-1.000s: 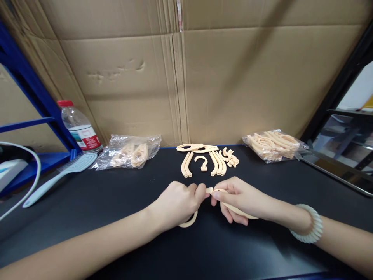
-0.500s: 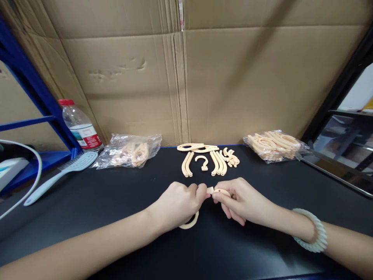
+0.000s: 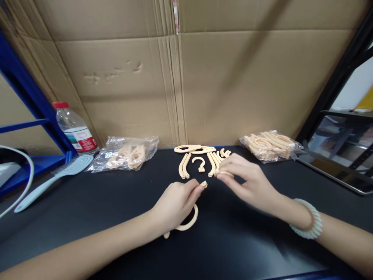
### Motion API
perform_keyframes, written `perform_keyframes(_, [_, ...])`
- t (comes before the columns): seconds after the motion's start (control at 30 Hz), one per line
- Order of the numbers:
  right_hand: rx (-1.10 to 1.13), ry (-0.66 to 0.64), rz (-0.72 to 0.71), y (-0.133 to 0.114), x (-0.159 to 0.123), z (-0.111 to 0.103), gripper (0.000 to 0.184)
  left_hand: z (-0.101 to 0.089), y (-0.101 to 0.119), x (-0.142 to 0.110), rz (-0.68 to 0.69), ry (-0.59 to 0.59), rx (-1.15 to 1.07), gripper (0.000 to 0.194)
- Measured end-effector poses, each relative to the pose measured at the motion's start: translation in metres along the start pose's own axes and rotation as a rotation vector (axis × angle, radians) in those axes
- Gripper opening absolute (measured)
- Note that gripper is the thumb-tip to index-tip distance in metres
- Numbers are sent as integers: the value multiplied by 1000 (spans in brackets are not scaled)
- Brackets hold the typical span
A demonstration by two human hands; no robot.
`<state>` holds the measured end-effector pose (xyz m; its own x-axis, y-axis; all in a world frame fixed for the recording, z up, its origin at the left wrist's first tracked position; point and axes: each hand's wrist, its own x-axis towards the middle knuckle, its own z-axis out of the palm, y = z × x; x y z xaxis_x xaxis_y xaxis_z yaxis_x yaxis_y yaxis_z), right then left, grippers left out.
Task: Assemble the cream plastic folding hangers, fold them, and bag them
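Steadiness first: grips a cream piece (image 3: 204, 184) in the left hand (image 3: 176, 204), with one end bare beyond the thumb; pinches a second piece (image 3: 225, 173), mostly hidden, in the right hand (image 3: 247, 179) nearby; best to hold firmly close to that bare end.

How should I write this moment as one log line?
left hand: holds curved piece; right hand: pinches beige piece; hands: apart; hook: on table

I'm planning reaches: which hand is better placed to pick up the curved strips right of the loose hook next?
Probably the right hand: it partly covers those curved strips in view, while the left hand is farther away. Both hold cream pieces, though.
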<state>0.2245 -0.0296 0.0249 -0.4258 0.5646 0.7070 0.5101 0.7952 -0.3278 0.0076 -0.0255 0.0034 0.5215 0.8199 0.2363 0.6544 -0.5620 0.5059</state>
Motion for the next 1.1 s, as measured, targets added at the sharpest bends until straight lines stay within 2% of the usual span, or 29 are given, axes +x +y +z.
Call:
perform_keyframes(0.13, [-139, 216, 80, 28, 11, -21, 14, -4, -3, 8, -296, -34, -561, 34])
perform_keyframes(0.23, [-256, 295, 98, 53, 13, -30, 16, -8, -5, 14, -397, 10, -853, 31])
perform_keyframes(0.33, [-288, 233, 98, 80, 9, -27, 26, -11, -6, 15, -407, 51, -1000, 31])
perform_keyframes(0.5, [-275, 99, 182, 123, -2, -17, 31, -10, -9, 13, -353, 101, -1064, 27])
perform_keyframes(0.6, [-271, 23, 258, 138, -8, -14, 33, -9, -10, 12, -327, 110, -1084, 27])
perform_keyframes(0.7, [-270, -24, 275, 145, -12, -12, 40, -8, -10, 12, -320, 138, -1110, 27])
perform_keyframes(0.83, [-273, -32, 288, 143, -14, -10, 48, -8, -11, 12, -339, 193, -1131, 29])
perform_keyframes(0.93, [-262, -3, 254, 123, -9, -7, 45, -7, -12, 12, -333, 205, -1131, 30])
perform_keyframes(0.97, [-244, 3, 217, 111, -6, -6, 43, -6, -12, 12, -322, 204, -1130, 30])
perform_keyframes(1.1, [-110, -8, -130, 48, 2, 0, 34, -4, -12, 13, -289, 215, -1126, 30])
